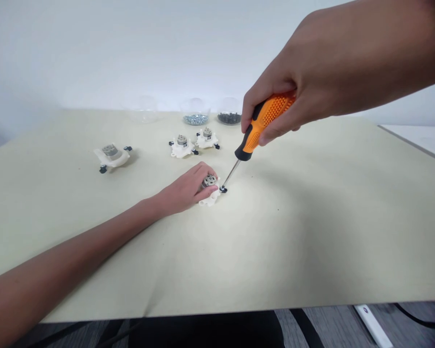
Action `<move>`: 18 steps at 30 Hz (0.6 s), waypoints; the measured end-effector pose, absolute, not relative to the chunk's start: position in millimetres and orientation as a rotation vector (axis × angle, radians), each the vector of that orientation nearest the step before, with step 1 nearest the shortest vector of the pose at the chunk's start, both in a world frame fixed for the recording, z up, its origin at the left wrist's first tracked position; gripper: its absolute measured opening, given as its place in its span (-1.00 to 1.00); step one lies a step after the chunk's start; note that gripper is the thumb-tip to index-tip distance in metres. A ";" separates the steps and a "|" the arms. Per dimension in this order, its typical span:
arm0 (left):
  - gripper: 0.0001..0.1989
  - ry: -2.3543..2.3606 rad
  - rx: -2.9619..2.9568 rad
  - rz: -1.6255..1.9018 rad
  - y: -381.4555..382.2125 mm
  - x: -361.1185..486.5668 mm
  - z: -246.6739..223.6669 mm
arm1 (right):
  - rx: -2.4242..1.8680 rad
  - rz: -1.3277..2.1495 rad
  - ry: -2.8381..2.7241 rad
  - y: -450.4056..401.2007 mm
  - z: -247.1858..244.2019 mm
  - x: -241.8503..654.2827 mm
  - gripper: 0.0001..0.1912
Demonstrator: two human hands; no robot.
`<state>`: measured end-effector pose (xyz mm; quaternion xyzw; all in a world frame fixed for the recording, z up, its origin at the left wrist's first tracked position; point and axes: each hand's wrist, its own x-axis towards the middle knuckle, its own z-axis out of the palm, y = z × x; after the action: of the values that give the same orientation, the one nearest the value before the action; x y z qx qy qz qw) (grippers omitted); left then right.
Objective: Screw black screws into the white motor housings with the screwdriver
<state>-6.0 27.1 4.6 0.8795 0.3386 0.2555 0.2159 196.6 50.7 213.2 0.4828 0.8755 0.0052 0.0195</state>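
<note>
My right hand (279, 96) is closed around the orange and black handle of a screwdriver (263, 123). The screwdriver leans down to the left, its tip at a small black piece (223, 189) on the edge of a white plastic motor mount (210, 197). A round grey motor (210, 181) sits in that mount. My left hand (192, 188) grips the motor and mount from the left and holds them on the table. The far side of the mount is partly hidden by my fingers.
Two similar motor mounts (182, 146) stand close together behind my left hand, and another motor mount (112, 157) lies to the left. At the back are a bowl of silvery screws (195, 119), a bowl of black pieces (229, 118) and a clear bowl (146, 115).
</note>
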 end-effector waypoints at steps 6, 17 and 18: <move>-0.77 0.961 2.432 0.696 26.2 -5.8 6.7 | 1.310 -0.066 2.867 56.5 214.4 202.8 -0.79; -0.77 0.997 2.417 0.659 25.2 -5.6 9.4 | 1.252 -0.050 2.986 54.0 213.4 201.6 -0.75; -0.76 1.002 2.416 0.661 25.0 -5.7 9.1 | 1.223 -0.007 2.943 53.5 212.8 201.9 -0.76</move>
<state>-5.7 25.0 9.1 0.8736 0.3624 0.2390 0.2200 201.9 53.5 212.8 0.3835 0.9233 -0.0021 -0.0228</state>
